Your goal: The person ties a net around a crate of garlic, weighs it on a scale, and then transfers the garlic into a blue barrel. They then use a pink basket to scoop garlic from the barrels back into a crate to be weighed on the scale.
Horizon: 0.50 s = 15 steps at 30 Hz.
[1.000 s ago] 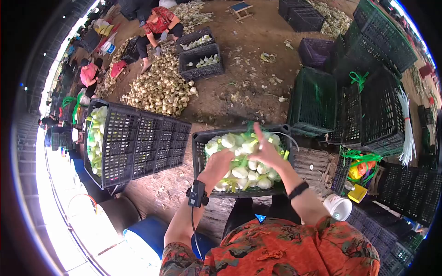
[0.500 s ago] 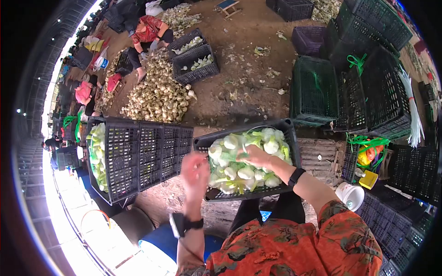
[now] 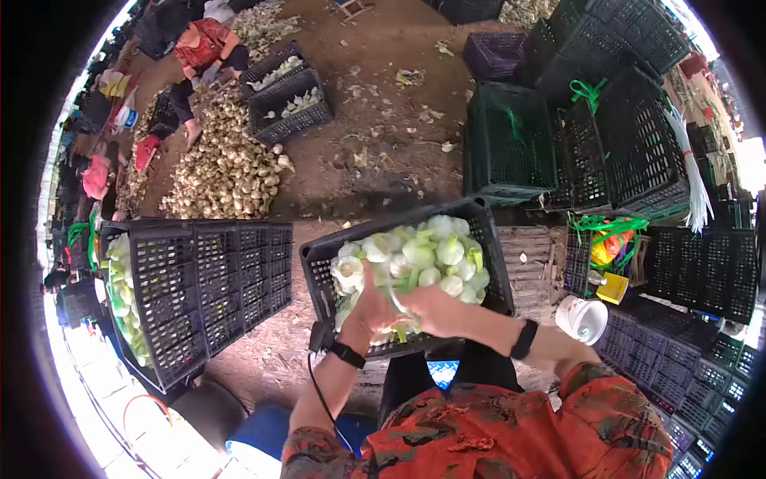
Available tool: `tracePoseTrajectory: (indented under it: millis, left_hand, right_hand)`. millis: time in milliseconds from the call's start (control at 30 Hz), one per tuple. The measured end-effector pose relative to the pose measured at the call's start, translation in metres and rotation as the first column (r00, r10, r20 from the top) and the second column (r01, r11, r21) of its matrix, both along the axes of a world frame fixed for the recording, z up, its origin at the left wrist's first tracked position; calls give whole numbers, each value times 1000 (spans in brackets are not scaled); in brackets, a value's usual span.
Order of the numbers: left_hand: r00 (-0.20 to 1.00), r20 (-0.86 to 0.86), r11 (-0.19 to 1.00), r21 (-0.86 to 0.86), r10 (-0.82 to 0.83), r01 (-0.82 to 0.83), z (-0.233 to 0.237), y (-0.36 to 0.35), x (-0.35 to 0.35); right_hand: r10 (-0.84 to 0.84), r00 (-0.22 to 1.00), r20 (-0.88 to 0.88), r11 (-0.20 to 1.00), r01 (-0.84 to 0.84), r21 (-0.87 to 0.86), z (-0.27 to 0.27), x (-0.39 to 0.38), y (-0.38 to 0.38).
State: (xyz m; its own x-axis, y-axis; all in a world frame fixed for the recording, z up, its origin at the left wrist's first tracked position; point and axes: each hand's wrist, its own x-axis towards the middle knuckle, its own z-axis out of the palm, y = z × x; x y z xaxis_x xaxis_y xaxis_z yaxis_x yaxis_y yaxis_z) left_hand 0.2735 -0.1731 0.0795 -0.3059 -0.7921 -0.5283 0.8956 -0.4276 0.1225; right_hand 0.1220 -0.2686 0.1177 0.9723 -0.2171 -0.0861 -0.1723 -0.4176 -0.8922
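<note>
Since both my hands meet at the near edge of the black crate (image 3: 317, 275), that's where the grip has to be read. Left hand (image 3: 365, 307) lies curled on the heaped pale green-white bulbs (image 3: 435, 251). Right hand (image 3: 431, 310) is bunched up, touching it. Fingers hide what's under them, so I can't tell whether either hand closes on a bulb.

Handling, my estimate:
- Bulbs look firm, round and smooth-skinned, so likely to roll and slip. Cup the body, not the green stalk stubs, which look soft enough to snap.
- Heap stands above the rim, so any tilt spills it.
- Full crate is probably heavy. Lattice walls look stiff; hold the rim at both short ends.

Edges and room:
- Wrist device (image 3: 323, 339) on my left arm trails a cable, a snag risk on the lattice.
- Weathered boards (image 3: 527, 259) just beside the crate on the right, white bucket (image 3: 582, 319) near my right elbow.
- Big crate on its side (image 3: 215, 275) near on the left, narrow gap between.
- Stacked empty crates (image 3: 630, 152) wall off the right.
- Dirt floor (image 3: 383, 152) beyond the far rim is the open side.
</note>
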Motion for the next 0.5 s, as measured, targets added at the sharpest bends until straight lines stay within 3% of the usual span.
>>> tracePoseTrajectory:
  millis: [33, 67, 100, 133, 167, 200, 233, 300, 367, 400, 467, 500]
  left_hand:
    - [1000, -6, 1000, 0, -7, 7, -1, 2, -2]
    - [922, 366, 983, -83, -125, 167, -3, 6, -3]
    - [700, 692, 935, -103, -178, 340, -5, 7, -2]
    - [868, 384, 940, -4, -314, 342, -62, 9, 8]
    - [864, 380, 933, -4, -331, 359, -57, 0, 7]
    - [929, 32, 924, 125, -369, 362, -51, -9, 8]
    - [893, -317, 882, 247, -319, 402, -46, -16, 7]
    - [884, -313, 885, 200, -348, 420, -45, -18, 2]
    - [881, -206, 886, 104, -426, 453, -20, -25, -3]
    - [876, -203, 880, 105, -438, 464, -21, -24, -3]
    - [859, -238, 891, -112, -453, 439, -28, -19, -4]
    - [855, -233, 886, -117, -463, 448, -30, -18, -5]
  right_hand:
    - [-7, 1000, -6, 1000, 7, 0, -3, -1, 10]
    - [-73, 997, 3, 997, 73, -39, -8, 1, 20]
    - [-139, 990, 15, 987, 140, -78, -14, 3, 29]
    - [-224, 973, 44, 974, 222, 50, -19, 6, 39]
    - [-242, 969, 40, 969, 240, 51, -29, 5, 49]
    - [-237, 972, 7, 969, 237, -69, -40, 5, 56]
    - [-235, 972, -28, 956, 226, -188, -38, 7, 58]
    - [-314, 949, -18, 934, 305, -188, -29, 4, 64]
    - [-273, 950, -151, 922, 213, -323, -20, 4, 66]
    - [-319, 947, 25, 900, 311, -304, -19, 3, 68]
    - [-301, 954, 5, 887, 282, -366, -28, 2, 80]
    - [-273, 962, -21, 874, 239, -423, -33, 2, 84]
